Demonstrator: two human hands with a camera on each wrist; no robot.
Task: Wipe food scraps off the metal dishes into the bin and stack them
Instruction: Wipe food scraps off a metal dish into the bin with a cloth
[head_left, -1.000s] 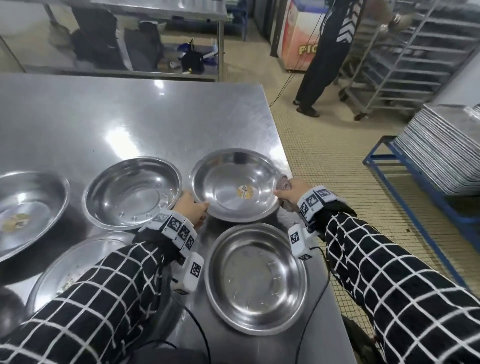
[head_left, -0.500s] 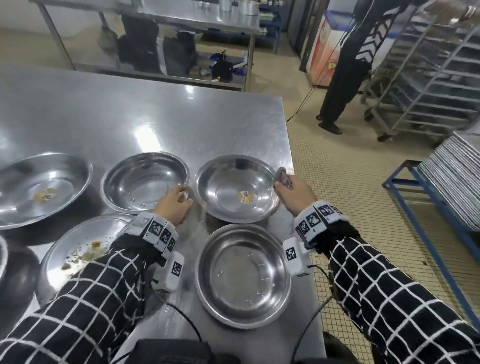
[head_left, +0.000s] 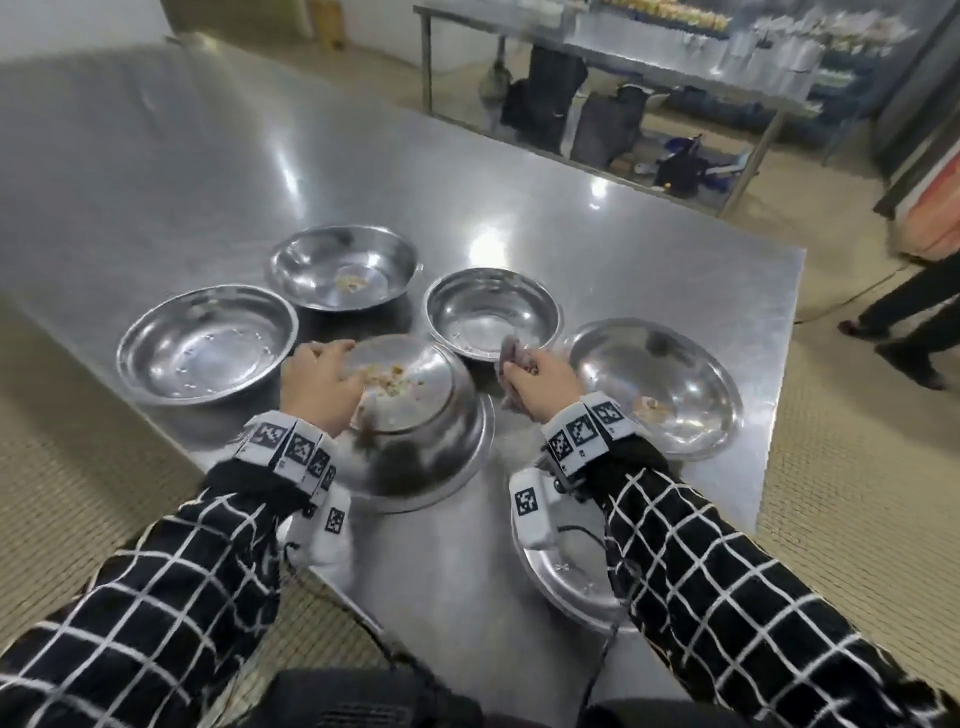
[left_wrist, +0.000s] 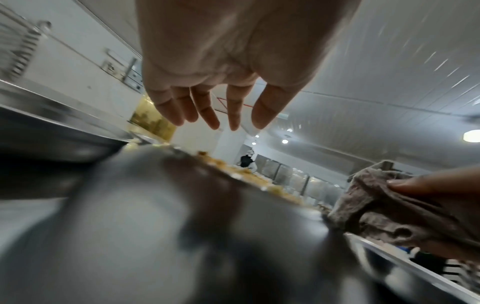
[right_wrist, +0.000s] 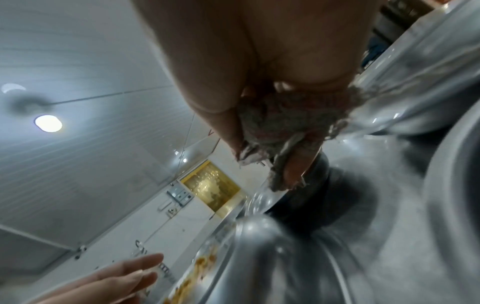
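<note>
At centre frame on the worktop (head_left: 597, 249), the left hand (head_left: 319, 387), fingers loosely extended, is reaching over the scrap-laden dish (head_left: 415, 410) while the right hand (head_left: 540, 384) is gripping a cloth (head_left: 511, 358); a careless sweep could spill scraps.

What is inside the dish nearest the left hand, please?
Yellowish food scraps lie inside the tilted metal dish. The left hand hides its near-left edge; what is under it cannot be seen.

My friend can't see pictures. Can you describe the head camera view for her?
Two hands hover over round metal dishes on a steel table: the left hand open above a scrap-covered dish, the right hand clutching a grey rag.
</note>
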